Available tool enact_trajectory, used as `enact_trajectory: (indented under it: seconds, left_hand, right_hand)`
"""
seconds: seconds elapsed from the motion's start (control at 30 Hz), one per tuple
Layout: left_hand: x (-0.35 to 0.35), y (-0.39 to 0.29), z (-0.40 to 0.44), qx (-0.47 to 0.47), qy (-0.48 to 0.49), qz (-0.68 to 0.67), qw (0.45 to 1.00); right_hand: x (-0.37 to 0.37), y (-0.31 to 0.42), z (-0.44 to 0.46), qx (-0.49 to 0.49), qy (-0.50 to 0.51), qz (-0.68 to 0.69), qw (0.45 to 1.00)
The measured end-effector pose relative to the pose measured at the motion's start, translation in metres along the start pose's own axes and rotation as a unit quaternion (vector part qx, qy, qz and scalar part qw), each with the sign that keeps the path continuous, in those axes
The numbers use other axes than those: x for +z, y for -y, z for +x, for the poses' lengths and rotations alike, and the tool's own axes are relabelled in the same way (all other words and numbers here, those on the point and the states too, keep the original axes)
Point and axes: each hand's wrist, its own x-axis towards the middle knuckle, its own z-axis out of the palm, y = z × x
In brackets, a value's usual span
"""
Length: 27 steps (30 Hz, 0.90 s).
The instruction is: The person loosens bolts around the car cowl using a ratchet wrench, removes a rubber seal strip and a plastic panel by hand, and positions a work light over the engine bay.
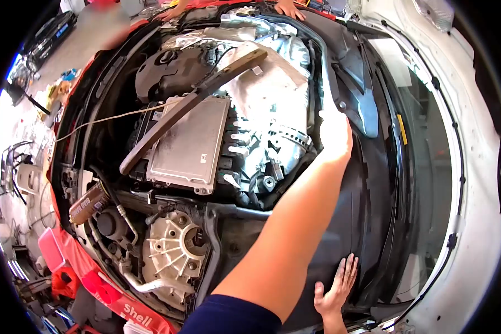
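Observation:
My left hand, at the end of a bare arm with a navy sleeve, is closed around the edge of a black rubber seal strip. Strong light washes out its fingers. The strip runs along the engine bay's edge beside the black cowl panel. Lower right, my right hand lies flat on that panel, fingers stretched out and holding nothing. To the left of my left hand is the brightly lit engine with its hoses and connectors.
A long bar lies slantwise across a flat metal box. A spray can leans near the strut tower. Red fender covers line the edge. Another person's hands rest at the far side. The raised hood stands right.

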Motion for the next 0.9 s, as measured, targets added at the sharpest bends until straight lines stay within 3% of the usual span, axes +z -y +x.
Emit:
enact_trajectory:
  seconds: [0.07,0.13,0.2,0.37,0.47,0.53,0.57,0.63,0.67,0.7,0.73,0.83,0.9]
  left_hand:
    - [-0.007,-0.003,0.002,-0.034,0.015,0.001,0.999]
    - [-0.008,0.005,-0.003,0.006,-0.020,-0.024,0.999]
    - [0.004,0.006,-0.005,-0.032,0.028,-0.091,0.995]
    - [0.024,0.019,-0.005,0.021,-0.095,-0.185,0.978]
    - [0.003,0.017,0.007,-0.080,0.080,-0.260,0.959]
    - [-0.006,0.020,0.013,-0.104,0.112,-0.290,0.945]
    - [0.000,0.024,0.011,-0.083,0.089,-0.306,0.944]
    - [0.058,0.021,0.001,0.001,-0.031,-0.214,0.976]
    - [0.019,0.024,0.006,-0.046,-0.022,-0.223,0.973]
    - [0.031,0.033,0.009,0.014,0.005,-0.230,0.973]
    - [-0.029,0.026,0.020,-0.076,0.145,-0.241,0.956]
    - [-0.042,0.019,0.029,-0.105,0.219,-0.189,0.951]
    - [-0.027,0.023,0.029,-0.084,0.202,-0.164,0.962]
  right_hand:
    - [0.002,0.001,0.001,0.003,-0.002,-0.005,1.000]
    - [0.001,0.001,-0.001,0.005,0.003,-0.012,1.000]
    - [0.003,0.000,-0.001,0.006,0.004,-0.022,1.000]
    - [0.002,0.001,-0.001,0.009,0.004,-0.012,1.000]
    - [0.002,0.001,-0.002,0.014,0.007,-0.011,1.000]
    - [0.000,0.008,0.001,0.009,0.006,-0.012,1.000]
    - [-0.002,0.008,0.001,0.006,0.009,-0.009,1.000]
    - [-0.001,0.004,0.000,0.009,0.013,-0.011,1.000]
    - [0.000,0.002,-0.001,0.013,0.015,-0.010,1.000]
    - [0.002,0.001,-0.002,0.028,0.008,-0.009,1.000]
    - [0.003,-0.001,-0.003,0.022,0.008,-0.002,1.000]
    - [0.001,-0.005,-0.004,0.042,0.003,0.010,0.999]
    - [-0.003,-0.002,-0.003,0.045,0.019,0.016,0.999]
